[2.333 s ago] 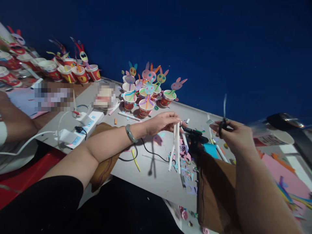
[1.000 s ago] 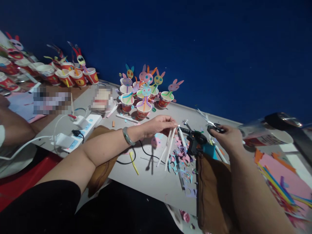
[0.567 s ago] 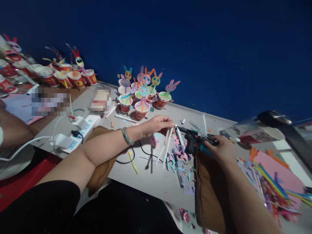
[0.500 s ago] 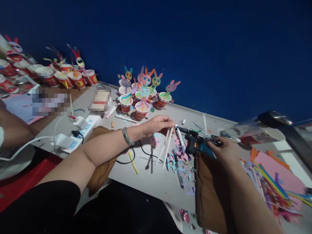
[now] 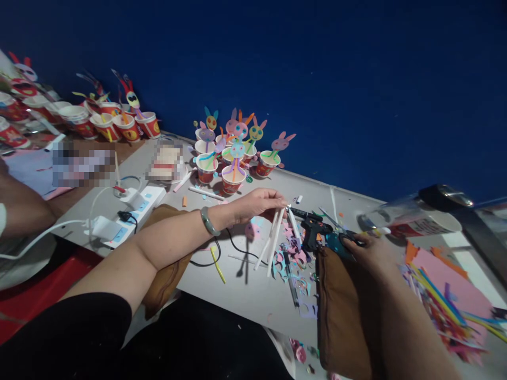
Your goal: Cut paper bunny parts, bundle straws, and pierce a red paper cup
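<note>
My left hand (image 5: pixel 266 205), wearing a bracelet, is closed in a pinch on the top ends of a few thin white strips (image 5: pixel 272 243). The strips hang down over the table; their exact material is hard to tell. Just right of those fingertips lies a black glue gun (image 5: pixel 315 232), its nozzle towards the strips. My right hand (image 5: pixel 370 253) is closed around the dark handles of a pair of scissors (image 5: pixel 329 217), whose blades point up and left. A teal object (image 5: pixel 335 243) lies beneath the scissors, beside the glue gun.
Paper cups with rabbit-faced figures (image 5: pixel 233 179) stand behind my left hand. Paper scraps (image 5: pixel 293 253) and a brown pouch (image 5: pixel 340 311) lie in front. A power strip (image 5: pixel 137 216) is left; a clear jar (image 5: pixel 396 214) and coloured strips (image 5: pixel 439 295) are right. Another person's arm (image 5: pixel 26 192) shows.
My right hand has moved slightly right and down with the scissors, whose blades now show more plainly. My left hand keeps its pinch on the white strips.
</note>
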`<state>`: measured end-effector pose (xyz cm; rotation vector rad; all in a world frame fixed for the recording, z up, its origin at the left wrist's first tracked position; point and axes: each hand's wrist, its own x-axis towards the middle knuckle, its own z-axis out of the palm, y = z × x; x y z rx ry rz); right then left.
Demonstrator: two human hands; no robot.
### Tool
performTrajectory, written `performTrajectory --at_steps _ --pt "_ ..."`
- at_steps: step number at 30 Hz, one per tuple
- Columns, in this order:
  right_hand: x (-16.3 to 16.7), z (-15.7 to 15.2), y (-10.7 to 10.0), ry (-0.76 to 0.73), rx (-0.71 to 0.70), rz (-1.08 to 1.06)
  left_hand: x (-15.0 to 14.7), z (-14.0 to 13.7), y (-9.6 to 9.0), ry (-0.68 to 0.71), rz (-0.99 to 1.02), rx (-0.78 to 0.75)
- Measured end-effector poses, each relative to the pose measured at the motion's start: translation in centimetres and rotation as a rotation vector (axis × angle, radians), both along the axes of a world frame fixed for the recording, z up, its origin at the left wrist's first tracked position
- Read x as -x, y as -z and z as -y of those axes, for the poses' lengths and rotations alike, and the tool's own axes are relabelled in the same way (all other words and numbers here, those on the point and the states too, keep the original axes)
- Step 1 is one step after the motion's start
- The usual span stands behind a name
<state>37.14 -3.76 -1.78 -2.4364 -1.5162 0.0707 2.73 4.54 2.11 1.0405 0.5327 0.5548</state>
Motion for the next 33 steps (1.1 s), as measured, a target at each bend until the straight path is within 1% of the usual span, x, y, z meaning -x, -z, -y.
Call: performTrajectory --at_steps 3,4,6,7,8,9,11,12,14,16,18,21,23,26,30,33 --pt "-0.4 0.2 -0.9 0.037 0.089 -0.012 0.0 -0.1 0.2 0.009 0.018 -0.004" --pt "-0.3 0.2 -1.3 0.052 0.083 -0.003 0.0 -0.1 0.2 0.012 0.026 -0.009" --pt "0.7 0.5 -2.0 0.075 -0.023 -0.011 0.1 -0.1 0.2 0.022 0.048 -0.024" --pt "1.6 0.7 -2.4 0.074 -0.123 -0.06 0.1 0.0 0.3 0.027 0.061 -0.032" --pt "2.9 0.8 -2.8 0.064 -0.252 -0.154 0.1 0.0 0.3 0.032 0.074 -0.041" --pt "4.5 1.0 -3.2 0.018 -0.352 -0.327 0.0 0.1 0.3 0.034 0.085 -0.05" --pt "8.2 1.3 -3.7 -0.059 -0.516 -0.763 0.0 0.2 0.4 0.038 0.097 -0.066" --pt "10.2 1.3 -3.9 -0.104 -0.504 -0.941 0.0 0.2 0.4 0.038 0.1 -0.075" --pt "13.7 1.1 -3.9 -0.147 -0.471 -1.202 0.0 0.3 0.5 0.033 0.107 -0.09" --pt "16.2 0.7 -3.5 -0.182 -0.414 -1.279 0.0 0.3 0.5 0.017 0.106 -0.105" --pt "17.6 0.1 -2.9 -0.204 -0.381 -1.393 -0.1 0.4 0.5 0.0 0.09 -0.125" --pt "18.2 -0.5 -2.1 -0.237 -0.397 -1.505 -0.2 0.4 0.5 -0.023 0.068 -0.158" --pt "18.3 -0.7 -1.8 -0.222 -0.409 -1.546 -0.3 0.5 0.6 -0.036 0.069 -0.159" --pt "18.5 -0.7 -1.5 -0.184 -0.421 -1.585 -0.4 0.5 0.7 -0.056 0.061 -0.148" --pt "18.8 -0.8 -1.3 -0.186 -0.438 -1.615 -0.5 0.5 0.9 -0.081 0.049 -0.153" --pt "18.6 -0.9 -1.1 -0.197 -0.429 -1.618 -0.4 0.5 0.9 -0.073 0.055 -0.102"
